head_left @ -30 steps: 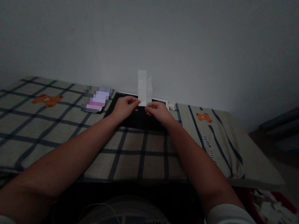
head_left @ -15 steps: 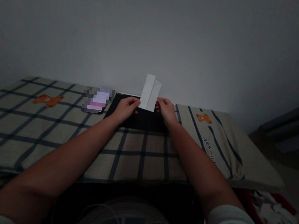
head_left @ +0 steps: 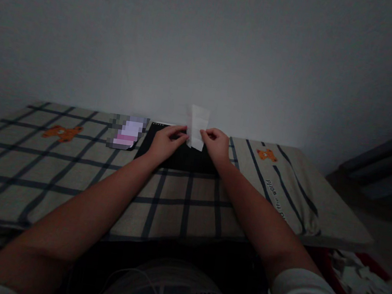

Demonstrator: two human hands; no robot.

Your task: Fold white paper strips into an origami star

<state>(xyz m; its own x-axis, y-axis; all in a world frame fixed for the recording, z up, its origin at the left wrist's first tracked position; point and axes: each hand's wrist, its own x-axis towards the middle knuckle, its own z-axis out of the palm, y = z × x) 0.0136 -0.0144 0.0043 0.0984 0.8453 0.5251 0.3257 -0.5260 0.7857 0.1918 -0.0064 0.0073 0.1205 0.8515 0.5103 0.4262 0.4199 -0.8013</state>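
A folded piece of white paper [head_left: 199, 123] is held up over a black notebook-like pad [head_left: 186, 161] near the wall. My left hand [head_left: 167, 140] is at the paper's left edge, its thumb and fingertips closed on it. From the other side my right hand [head_left: 217, 144] pinches the paper's right part between thumb and forefinger. The paper's left side is slightly blurred, and its fold lines are faint in the dim light.
Left of the pad lies a phone [head_left: 128, 132], its screen pixelated. A checked cloth [head_left: 80, 165] with bear prints covers the table against the wall [head_left: 210, 47]. At the lower right, a red bin [head_left: 325, 267] holds crumpled white paper.
The paper has turned and become narrower, and its two-panel face no longer shows. My right fingertips have moved left over its front; my left hand has shifted slightly to the right.
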